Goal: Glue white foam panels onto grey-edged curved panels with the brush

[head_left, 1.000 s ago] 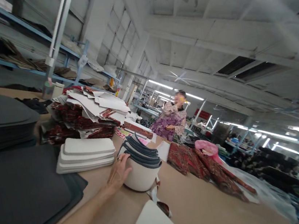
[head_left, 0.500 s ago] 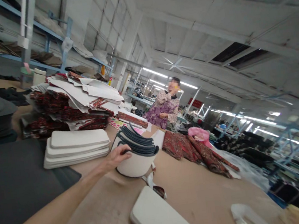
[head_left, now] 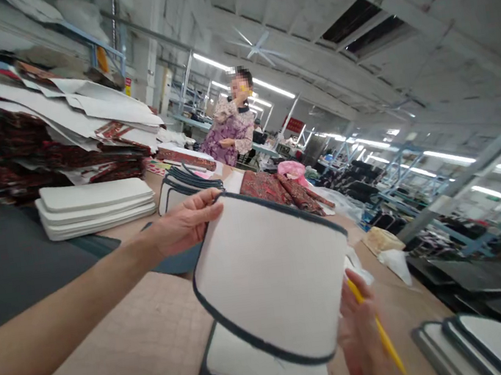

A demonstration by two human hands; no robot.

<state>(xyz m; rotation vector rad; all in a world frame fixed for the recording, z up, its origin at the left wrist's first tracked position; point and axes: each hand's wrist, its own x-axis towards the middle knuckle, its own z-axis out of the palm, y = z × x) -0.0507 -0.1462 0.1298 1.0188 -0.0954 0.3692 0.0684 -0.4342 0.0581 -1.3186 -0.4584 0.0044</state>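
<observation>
My left hand (head_left: pixel 189 220) pinches the upper left corner of a white panel with dark edge binding (head_left: pixel 274 276), tilted up above the table. Near the panel's lower right side is my right hand (head_left: pixel 359 327), fingers closed around a slim yellow pen-like tool (head_left: pixel 384 339). Blur hides whether those fingers also touch the panel. Partly under the held panel lies a dark-edged white stack (head_left: pixel 264 361). Behind my left hand stand several curved, dark-edged panels (head_left: pixel 187 180).
Thick white pads (head_left: pixel 96 209) are stacked at left, before a tall pile of patterned red pieces (head_left: pixel 54 133). Dark sheets (head_left: pixel 16 267) cover the left side. More bound panels (head_left: pixel 497 345) lie at lower right. Beyond the table stands a person (head_left: pixel 230 122).
My left hand has left the curved stack and now holds up one bound panel. My right hand has come into view with the yellow tool. The view has turned right.
</observation>
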